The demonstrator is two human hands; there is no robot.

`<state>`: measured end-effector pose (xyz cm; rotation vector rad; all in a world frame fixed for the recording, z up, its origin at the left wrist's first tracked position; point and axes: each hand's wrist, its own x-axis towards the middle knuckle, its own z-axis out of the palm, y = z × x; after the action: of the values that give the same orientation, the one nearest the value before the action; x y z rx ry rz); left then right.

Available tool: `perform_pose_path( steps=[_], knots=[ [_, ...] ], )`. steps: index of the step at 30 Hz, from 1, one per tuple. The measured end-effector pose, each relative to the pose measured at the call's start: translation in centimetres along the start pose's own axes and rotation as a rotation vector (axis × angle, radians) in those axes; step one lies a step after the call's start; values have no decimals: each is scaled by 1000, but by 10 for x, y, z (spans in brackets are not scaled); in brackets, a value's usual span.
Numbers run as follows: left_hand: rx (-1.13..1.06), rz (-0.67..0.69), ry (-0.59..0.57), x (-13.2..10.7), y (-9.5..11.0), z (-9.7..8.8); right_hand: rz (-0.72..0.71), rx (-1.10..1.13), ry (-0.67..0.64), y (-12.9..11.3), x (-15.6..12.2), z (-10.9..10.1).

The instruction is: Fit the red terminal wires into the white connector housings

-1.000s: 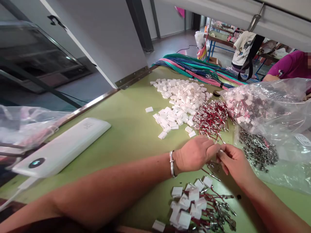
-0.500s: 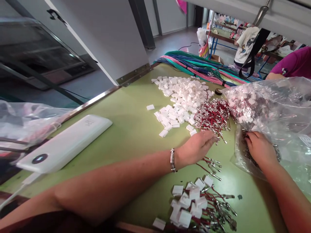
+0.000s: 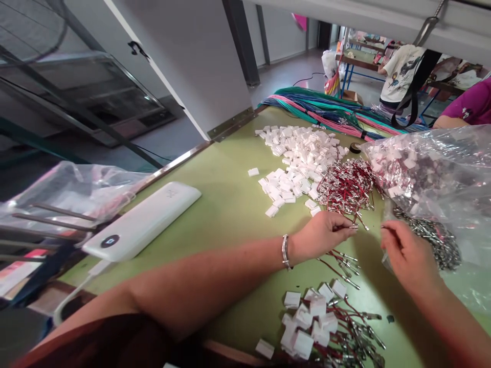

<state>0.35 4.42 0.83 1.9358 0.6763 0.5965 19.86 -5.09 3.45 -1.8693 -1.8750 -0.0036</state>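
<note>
Left hand (image 3: 316, 236) had its fingers pinched on what looked like a thin red wire lead with a silver metal tip (image 3: 354, 227), metal poking out. Right hand (image 3: 412, 258) sat at its 3 o'clock, fingers bunched; couldn't tell if they gripped anything. Lead looked light and floppy, tip probably slick and bendable, so I'd have held it just behind the metal. More red wire leads (image 3: 347, 186) lay piled at 12 o'clock.
</note>
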Motion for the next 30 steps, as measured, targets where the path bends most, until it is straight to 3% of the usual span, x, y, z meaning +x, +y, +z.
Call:
perform_pose_path(
  steps=[5, 12, 15, 17, 20, 22, 25, 27, 30],
  knots=[
    [-103, -35, -36, -1, -2, 2, -17, 292, -18, -28, -1, 14],
    [-82, -16, -22, -2, 0, 0, 22, 422, -21, -25, -2, 16],
    [103, 124, -22, -4, 0, -3, -3, 423, -81, -22, -2, 15],
    [293, 289, -49, -6, -2, -4, -3, 404, -179, -21, -3, 14],
    [549, 535, -99, -9, -5, -6, 69, 417, -350, -23, -6, 15],
    [614, 612, -117, -10, -6, -6, 104, 434, -400, -27, -6, 13],
    [555, 555, -120, -8, -7, -6, 87, 431, -432, -23, -1, 4],
    [506, 466, -102, -5, -8, -5, 75, 352, -420, -7, 5, -6],
    [528, 373, -112, -2, -8, -6, 111, 3, -266, 32, 13, -18]
  ],
)
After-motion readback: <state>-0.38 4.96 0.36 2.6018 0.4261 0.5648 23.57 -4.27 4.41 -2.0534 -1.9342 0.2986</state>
